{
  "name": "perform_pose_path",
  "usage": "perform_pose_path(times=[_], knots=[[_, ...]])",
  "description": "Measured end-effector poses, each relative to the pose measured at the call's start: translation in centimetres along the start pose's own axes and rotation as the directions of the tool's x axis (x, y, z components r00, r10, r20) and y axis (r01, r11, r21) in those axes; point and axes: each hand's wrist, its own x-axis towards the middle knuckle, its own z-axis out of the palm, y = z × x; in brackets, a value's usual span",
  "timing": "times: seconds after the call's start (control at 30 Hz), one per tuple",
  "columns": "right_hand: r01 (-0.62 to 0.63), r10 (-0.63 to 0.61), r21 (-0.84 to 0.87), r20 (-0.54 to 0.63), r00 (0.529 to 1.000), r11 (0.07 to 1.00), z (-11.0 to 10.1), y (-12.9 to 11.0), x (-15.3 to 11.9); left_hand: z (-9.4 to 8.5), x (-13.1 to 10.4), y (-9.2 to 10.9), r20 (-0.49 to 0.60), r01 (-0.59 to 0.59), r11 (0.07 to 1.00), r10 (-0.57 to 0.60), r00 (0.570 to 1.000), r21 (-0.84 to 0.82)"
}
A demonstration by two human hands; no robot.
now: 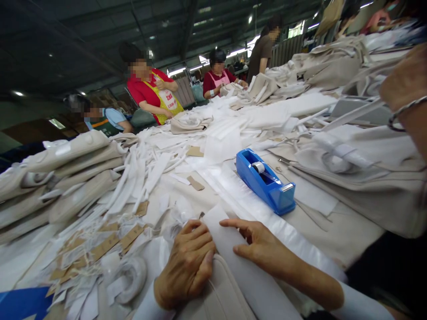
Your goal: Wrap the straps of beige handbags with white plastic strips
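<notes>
Beige bag (225,295) lies nearest us, partly beneath the left hand (188,264), which is curled; we cannot tell what it pinches. We note the right hand (258,244) loosely spread over a white strip (248,278) alongside. We judge work unfinished: the strip shows no fastening.

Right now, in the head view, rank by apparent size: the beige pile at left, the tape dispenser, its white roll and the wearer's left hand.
1. Beige pile
2. Left hand and tape dispenser: too alike to rank, hand nearer
3. White roll
</notes>
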Motion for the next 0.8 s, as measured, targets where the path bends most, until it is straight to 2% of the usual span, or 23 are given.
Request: perform_pose_path(times=[0.2, 0.4, 0.5, 0.63, 0.73, 0.8], knots=[[-0.187, 0.178, 0.071, 0.112, 0.978, 0.98, -0.4, -0.2, -1.1, 0.0, -0.1, -0.1, -0.009, 0.006, 1.0, -0.006, 1.0, -0.004], [-0.199, 0.182, 0.074, 0.187, 0.965, 0.977, 0.9, -0.3, -1.9, 0.1, -0.3, -0.1, -0.031, 0.001, 1.0, -0.001, 1.0, 0.008], [-0.139, 0.105, 0.139, 0.226, 0.968, 0.98, 1.9, -0.1, -1.1, 0.3, -0.4, -0.1, -0.034, 0.015, 1.0, -0.015, 0.999, 0.019], [0.031, -0.073, 0.169, 0.244, 0.967, 0.985, 3.6, 0.5, 0.5, 0.7, -0.6, -0.4, -0.083, -0.018, 0.999, 0.022, 0.996, 0.05], [0.139, -0.139, 0.013, 0.195, 0.971, 0.99, 5.0, 1.8, 2.2, 1.9, -0.7, -1.5, -0.224, -0.086, 0.988, 0.112, 0.968, 0.125], [0.184, -0.17, -0.077, 0.166, 0.971, 0.98, 5.7, 2.8, 3.5, 3.0, -0.7, -2.8, -0.348, -0.144, 0.965, 0.215, 0.913, 0.218]])
